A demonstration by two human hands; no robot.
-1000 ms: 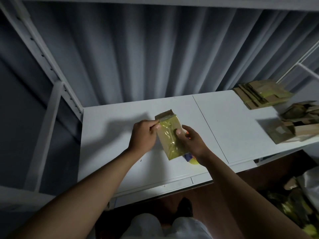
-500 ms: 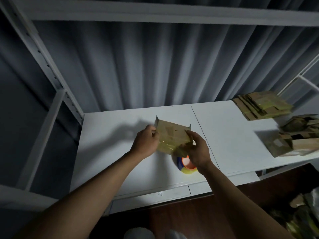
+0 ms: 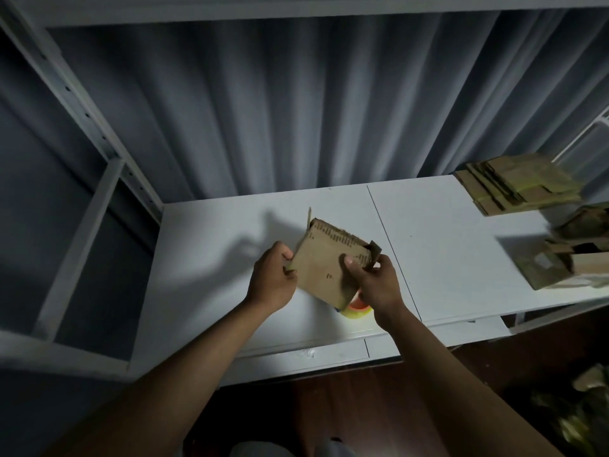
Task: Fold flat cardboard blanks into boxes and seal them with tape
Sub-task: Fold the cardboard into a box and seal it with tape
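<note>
Gripped by left hand (image 3: 272,280) and right hand (image 3: 374,282), fingers curled on brown cardboard box (image 3: 324,262) edges, above smooth white counter (image 3: 214,258).

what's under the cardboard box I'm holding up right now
A tape roll sits on the white table beneath the cardboard box; only its yellow and orange edge shows, the rest is covered.

— What's carrying everything here?
— A white flat-topped table (image 3: 230,245), two panels with a seam between them.
— And on it?
— A yellow tape roll (image 3: 357,312) near the front edge, a stack of flat brown cardboard blanks (image 3: 517,184) far right (back corner), folded brown cardboard boxes (image 3: 566,258) just in front.
</note>
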